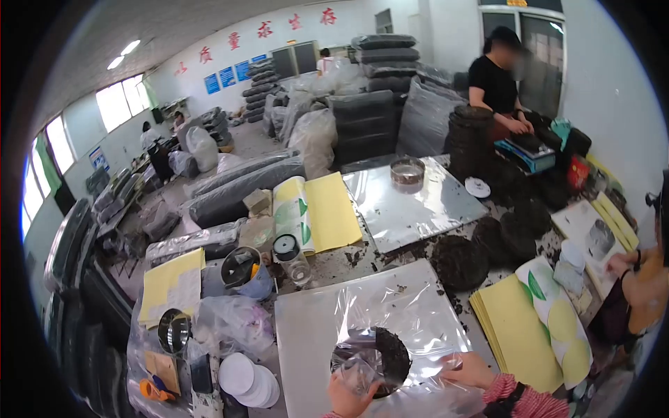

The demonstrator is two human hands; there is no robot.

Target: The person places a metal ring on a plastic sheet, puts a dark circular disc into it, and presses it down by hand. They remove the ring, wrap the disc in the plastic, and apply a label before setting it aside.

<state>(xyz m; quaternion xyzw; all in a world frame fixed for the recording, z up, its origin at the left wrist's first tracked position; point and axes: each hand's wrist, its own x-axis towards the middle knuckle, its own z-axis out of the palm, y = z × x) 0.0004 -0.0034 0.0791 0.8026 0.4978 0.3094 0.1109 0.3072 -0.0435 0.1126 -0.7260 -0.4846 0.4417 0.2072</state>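
Observation:
A dark round cake of pressed leaves (395, 357) lies on a silvery sheet-covered board (306, 327) in front of me. Clear plastic film (418, 327) spreads shiny and wrinkled over and around it. At the cake's near left edge, my left hand (350, 396) is closed on a crumpled bunch of the film. To the right of the cake, my right hand (472, 369) pinches the film between thumb and fingers. My right sleeve is red and checked.
White paper discs (244, 380), orange-handled scissors (155, 391) and a clear jar (293, 261) stand left. Yellow sheets (512, 334) and dark cakes (460, 263) lie right. A metal ring (408, 174) sits on the far board. One co-worker (498, 83) stands behind; another's hand (620, 263) shows right.

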